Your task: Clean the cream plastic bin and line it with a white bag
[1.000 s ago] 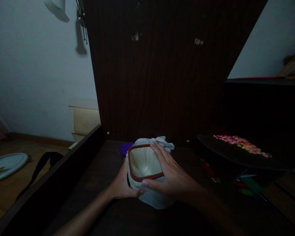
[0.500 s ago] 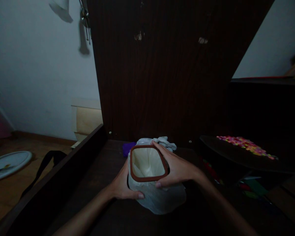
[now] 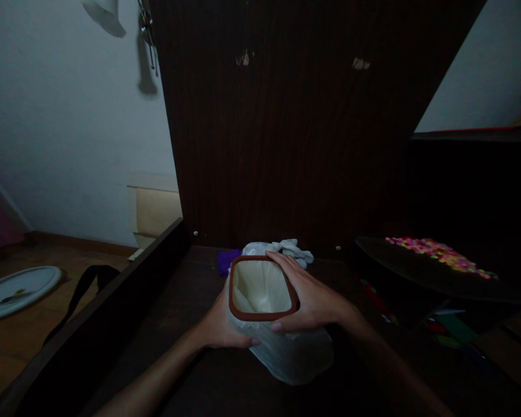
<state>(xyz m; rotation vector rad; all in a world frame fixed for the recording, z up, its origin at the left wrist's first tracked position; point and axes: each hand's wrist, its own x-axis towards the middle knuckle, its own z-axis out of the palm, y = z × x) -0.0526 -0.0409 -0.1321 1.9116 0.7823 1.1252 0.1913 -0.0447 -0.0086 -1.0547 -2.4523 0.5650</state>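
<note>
I am seeing both hands gripping the bin (image 3: 260, 292), left hand (image 3: 219, 327) low, right hand (image 3: 308, 298) now wrapping the rim, the bag (image 3: 299, 359) bulging further near-right.

One head cam, looks forward and down from the person's own eye level.
It faces a dark wood panel (image 3: 286, 127) close in front; both forearms enter from the bottom edge, hands near the frame centre, approx. at arm's reach. White wall (image 3: 69, 133) at left, floor (image 3: 8, 336) lower left. No 2nd view to share.
</note>
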